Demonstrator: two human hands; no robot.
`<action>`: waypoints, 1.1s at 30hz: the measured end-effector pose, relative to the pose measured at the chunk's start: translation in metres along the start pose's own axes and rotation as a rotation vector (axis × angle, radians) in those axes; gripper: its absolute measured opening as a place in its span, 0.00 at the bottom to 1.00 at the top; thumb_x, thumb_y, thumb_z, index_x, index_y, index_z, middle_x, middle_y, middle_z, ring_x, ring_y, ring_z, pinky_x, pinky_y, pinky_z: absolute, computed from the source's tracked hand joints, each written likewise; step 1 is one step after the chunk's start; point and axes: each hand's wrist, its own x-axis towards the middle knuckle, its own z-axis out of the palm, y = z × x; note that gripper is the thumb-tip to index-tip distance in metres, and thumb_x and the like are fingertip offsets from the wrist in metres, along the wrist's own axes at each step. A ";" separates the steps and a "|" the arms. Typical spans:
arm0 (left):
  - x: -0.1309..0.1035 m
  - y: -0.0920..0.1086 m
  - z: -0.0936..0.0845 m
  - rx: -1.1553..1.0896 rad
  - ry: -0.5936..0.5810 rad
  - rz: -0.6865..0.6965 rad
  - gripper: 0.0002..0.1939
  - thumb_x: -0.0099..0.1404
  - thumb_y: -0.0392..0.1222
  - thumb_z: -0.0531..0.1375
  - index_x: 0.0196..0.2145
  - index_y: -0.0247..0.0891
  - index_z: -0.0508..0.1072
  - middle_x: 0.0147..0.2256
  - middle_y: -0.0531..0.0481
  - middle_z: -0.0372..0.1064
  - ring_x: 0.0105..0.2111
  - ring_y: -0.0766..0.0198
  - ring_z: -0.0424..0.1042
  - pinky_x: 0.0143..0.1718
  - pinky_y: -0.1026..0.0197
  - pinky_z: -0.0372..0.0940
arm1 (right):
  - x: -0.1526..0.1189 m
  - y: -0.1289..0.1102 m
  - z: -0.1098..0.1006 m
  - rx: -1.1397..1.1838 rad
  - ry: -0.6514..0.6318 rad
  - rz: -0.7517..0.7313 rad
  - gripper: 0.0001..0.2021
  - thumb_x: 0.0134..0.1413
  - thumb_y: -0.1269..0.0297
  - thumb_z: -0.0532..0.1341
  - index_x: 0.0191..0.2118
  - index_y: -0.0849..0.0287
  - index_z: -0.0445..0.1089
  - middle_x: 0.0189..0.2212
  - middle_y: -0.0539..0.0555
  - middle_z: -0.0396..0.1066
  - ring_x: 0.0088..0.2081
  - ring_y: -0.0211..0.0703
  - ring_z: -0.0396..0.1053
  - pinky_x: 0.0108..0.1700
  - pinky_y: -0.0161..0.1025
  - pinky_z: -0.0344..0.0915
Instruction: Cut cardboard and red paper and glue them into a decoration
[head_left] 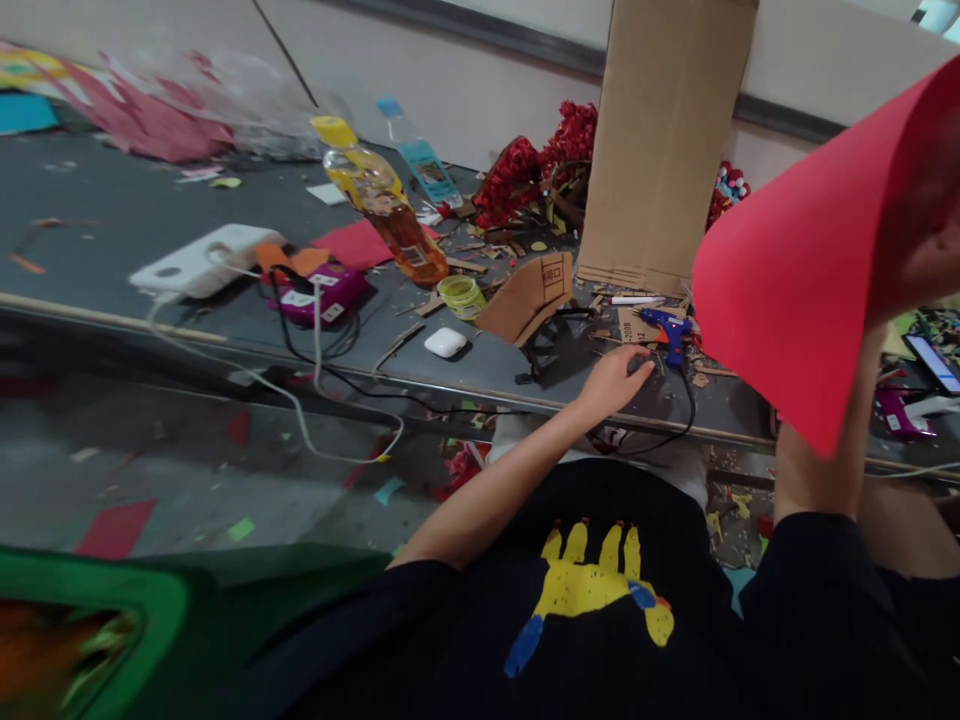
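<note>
My left hand (616, 380) rests at the front edge of the grey table, its fingers loosely bent and apart with nothing visible in them. Just right of it lies a blue hot glue gun (670, 330) with a black cord. On the right, my raised right hand (926, 235) grips a large sheet of red paper (795, 250), which curls and hangs in front of the wrist; the fingers are blurred and partly out of frame. A curved cardboard piece (529, 297) sits left of my left hand, and a white marker (636, 300) lies beyond it.
A tall cardboard sheet (664, 130) leans against the wall. Bottles of amber drink (405, 240) and water (431, 165), a white earphone case (445, 343), a power strip (206, 260) and cords occupy the left. Scraps litter table and floor. A phone (934, 360) lies right.
</note>
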 end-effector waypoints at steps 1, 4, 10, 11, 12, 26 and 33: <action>-0.002 -0.002 0.002 -0.081 -0.018 -0.038 0.13 0.64 0.43 0.56 0.43 0.35 0.73 0.46 0.42 0.74 0.45 0.55 0.72 0.47 0.56 0.66 | 0.004 -0.005 0.007 0.007 -0.010 -0.026 0.25 0.69 0.59 0.40 0.58 0.70 0.63 0.55 0.70 0.65 0.58 0.52 0.63 0.51 0.46 0.61; -0.008 -0.007 0.010 -0.341 -0.144 -0.106 0.13 0.64 0.43 0.57 0.42 0.34 0.74 0.42 0.44 0.75 0.42 0.59 0.73 0.46 0.59 0.67 | 0.025 -0.023 0.043 0.036 -0.030 -0.100 0.25 0.69 0.59 0.41 0.57 0.71 0.63 0.54 0.68 0.66 0.57 0.48 0.63 0.53 0.44 0.61; -0.018 -0.008 0.027 -0.401 -0.167 -0.101 0.13 0.64 0.43 0.57 0.42 0.34 0.75 0.39 0.46 0.75 0.40 0.61 0.72 0.43 0.61 0.65 | 0.093 -0.037 0.114 0.101 -0.059 0.026 0.21 0.69 0.62 0.45 0.56 0.67 0.66 0.53 0.64 0.69 0.55 0.48 0.67 0.56 0.47 0.58; -0.019 -0.009 0.029 -0.410 -0.164 -0.110 0.13 0.64 0.43 0.56 0.42 0.34 0.74 0.39 0.47 0.75 0.38 0.61 0.72 0.42 0.61 0.65 | 0.096 -0.034 0.121 0.126 -0.003 0.074 0.21 0.69 0.61 0.44 0.56 0.68 0.65 0.53 0.65 0.69 0.55 0.48 0.66 0.57 0.48 0.57; -0.021 -0.010 0.031 -0.421 -0.159 -0.117 0.14 0.65 0.43 0.56 0.43 0.34 0.74 0.39 0.46 0.75 0.38 0.62 0.72 0.41 0.61 0.66 | 0.094 -0.030 0.127 0.161 0.084 0.110 0.23 0.70 0.60 0.42 0.56 0.69 0.65 0.54 0.65 0.68 0.56 0.48 0.66 0.57 0.48 0.56; -0.021 -0.020 0.005 -0.163 0.033 -0.053 0.11 0.65 0.37 0.54 0.42 0.37 0.74 0.44 0.46 0.75 0.44 0.59 0.73 0.47 0.58 0.67 | -0.142 -0.020 0.201 0.233 -0.246 0.076 0.23 0.61 0.48 0.52 0.47 0.61 0.71 0.43 0.61 0.74 0.46 0.51 0.70 0.50 0.47 0.65; -0.006 -0.027 -0.011 0.446 0.108 0.031 0.11 0.65 0.38 0.55 0.43 0.36 0.73 0.50 0.44 0.71 0.51 0.53 0.68 0.53 0.51 0.62 | -0.142 -0.059 0.186 0.031 -0.603 0.339 0.30 0.55 0.51 0.58 0.60 0.60 0.56 0.42 0.65 0.73 0.41 0.60 0.73 0.41 0.49 0.67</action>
